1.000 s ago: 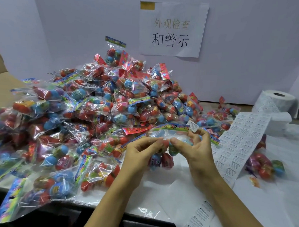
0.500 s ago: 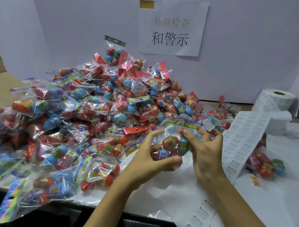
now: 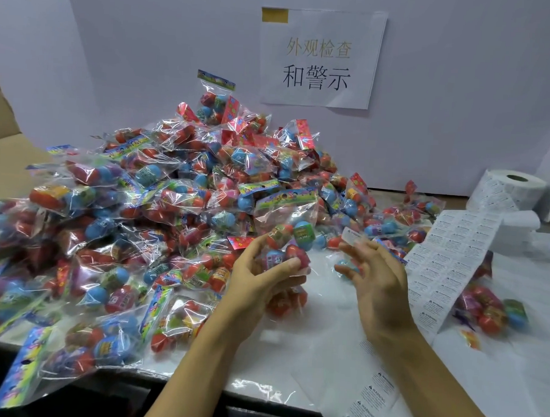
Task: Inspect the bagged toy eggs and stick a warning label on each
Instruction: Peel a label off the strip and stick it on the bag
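My left hand [image 3: 264, 280] grips the lower part of a clear bag of toy eggs [image 3: 287, 227], thumb and fingers curled round the eggs inside. The bag stands upright above the table, its colourful header card on top. My right hand [image 3: 378, 276] hovers just right of the bag without touching it, fingers spread and blurred. A small white warning label [image 3: 353, 236] sticks to one raised fingertip, close to the bag's right side.
A big pile of bagged eggs [image 3: 141, 218] fills the left and middle of the table. A label sheet [image 3: 447, 266] runs from a roll [image 3: 507, 190] at right. More bags [image 3: 490, 309] lie far right. A used backing strip [image 3: 366, 401] hangs over the front edge.
My left hand took the bag by its bottom and raised it upright. My right hand let go of the bag and drew off to the right with the label on its fingertip.
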Motion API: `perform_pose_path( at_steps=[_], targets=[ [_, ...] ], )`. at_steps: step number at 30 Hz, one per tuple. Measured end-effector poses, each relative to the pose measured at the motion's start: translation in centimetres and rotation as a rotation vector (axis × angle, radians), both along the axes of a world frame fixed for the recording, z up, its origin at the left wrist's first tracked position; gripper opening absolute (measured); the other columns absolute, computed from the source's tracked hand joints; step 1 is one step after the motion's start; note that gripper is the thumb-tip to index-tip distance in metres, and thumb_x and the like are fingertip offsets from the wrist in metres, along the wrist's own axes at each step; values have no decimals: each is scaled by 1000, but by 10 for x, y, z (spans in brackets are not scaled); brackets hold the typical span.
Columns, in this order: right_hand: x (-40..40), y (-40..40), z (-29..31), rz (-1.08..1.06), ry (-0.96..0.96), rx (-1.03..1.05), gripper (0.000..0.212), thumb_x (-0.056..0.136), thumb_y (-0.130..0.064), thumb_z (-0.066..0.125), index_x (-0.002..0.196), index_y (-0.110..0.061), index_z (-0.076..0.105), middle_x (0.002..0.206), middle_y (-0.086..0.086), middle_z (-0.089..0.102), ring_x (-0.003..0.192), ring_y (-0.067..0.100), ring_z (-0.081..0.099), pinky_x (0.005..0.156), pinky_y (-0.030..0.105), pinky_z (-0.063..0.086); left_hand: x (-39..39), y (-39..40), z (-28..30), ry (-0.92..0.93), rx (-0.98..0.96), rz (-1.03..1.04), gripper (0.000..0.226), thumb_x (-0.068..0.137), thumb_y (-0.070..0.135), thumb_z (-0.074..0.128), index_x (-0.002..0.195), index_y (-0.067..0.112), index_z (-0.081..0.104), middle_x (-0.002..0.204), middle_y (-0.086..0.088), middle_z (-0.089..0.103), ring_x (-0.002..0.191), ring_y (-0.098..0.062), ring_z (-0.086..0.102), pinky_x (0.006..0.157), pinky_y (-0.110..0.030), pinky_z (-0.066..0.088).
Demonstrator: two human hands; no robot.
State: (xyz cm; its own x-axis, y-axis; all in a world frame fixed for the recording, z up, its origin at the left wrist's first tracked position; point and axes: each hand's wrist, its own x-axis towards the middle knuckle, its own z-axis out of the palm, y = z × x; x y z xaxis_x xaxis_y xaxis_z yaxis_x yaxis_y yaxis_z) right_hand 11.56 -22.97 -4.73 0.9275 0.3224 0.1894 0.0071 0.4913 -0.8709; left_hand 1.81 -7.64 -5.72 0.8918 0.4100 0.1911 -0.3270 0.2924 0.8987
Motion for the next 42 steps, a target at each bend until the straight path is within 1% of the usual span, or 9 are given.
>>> perform_pose_path(
  at_steps=[3,9,14,19,22,28,33,38,42],
  targets=[
    [-2,0,-3,34,-130,-124,10,76,-25,66,69,-22,73,103,-8,68,99,10,65,74,29,55,-4,1,-2,2,-22,-11,53,72,18,87,121,29,70,108,-15,75,95,-37,74,81,-36,60],
    [-13,-2,-7,66,-349,-311,26,71,-43,72,71,-17,73,118,-11,64,116,9,61,91,35,52,-10,-3,-7,41,-4,16,74,64,28,98,130,23,64,110,-24,74,97,-43,74,83,-41,61],
    [-17,-2,-6,90,-437,-382,12,78,-25,71,68,-19,71,123,-8,61,116,-2,58,82,11,48,-11,-3,-5,43,-11,-43,53,81,17,82,130,20,62,114,-21,74,100,-41,74,82,-39,61],
    [-15,-2,-8,92,-470,-429,10,76,-29,73,71,-21,74,119,-22,58,122,2,54,89,21,49,-10,-2,-4,44,-35,-22,44,86,16,66,130,15,63,120,-19,72,103,-41,72,85,-45,61],
    [-14,-2,-11,104,-480,-442,9,76,-31,74,72,-23,74,120,-25,56,126,5,53,94,32,52,-10,-2,-5,33,-32,-26,40,88,15,64,128,17,65,121,-17,72,106,-38,71,84,-44,61],
    [-13,-1,-11,86,-497,-447,19,71,-45,75,72,-26,75,120,-24,56,125,6,53,91,33,53,-11,-1,-7,39,-31,-27,46,84,15,73,128,20,63,115,-19,74,102,-38,73,84,-42,61],
    [-12,-2,-12,76,-497,-455,21,71,-49,75,72,-28,75,120,-23,56,126,11,53,95,47,56,-12,-2,-7,30,-13,-29,60,74,19,86,129,21,63,115,-23,73,102,-43,72,84,-41,61],
    [-11,-2,-12,62,-510,-469,25,70,-51,73,75,-27,75,119,-25,56,125,9,54,92,45,57,-12,-2,-8,22,10,-38,52,76,18,87,122,31,68,116,-21,73,104,-42,72,85,-41,61],
    [-11,-2,-12,55,-515,-468,26,69,-52,74,75,-27,74,118,-26,56,121,9,56,86,31,56,-12,-2,-9,14,20,-23,55,77,18,87,127,26,65,116,-21,73,105,-42,72,86,-43,61]
  ],
)
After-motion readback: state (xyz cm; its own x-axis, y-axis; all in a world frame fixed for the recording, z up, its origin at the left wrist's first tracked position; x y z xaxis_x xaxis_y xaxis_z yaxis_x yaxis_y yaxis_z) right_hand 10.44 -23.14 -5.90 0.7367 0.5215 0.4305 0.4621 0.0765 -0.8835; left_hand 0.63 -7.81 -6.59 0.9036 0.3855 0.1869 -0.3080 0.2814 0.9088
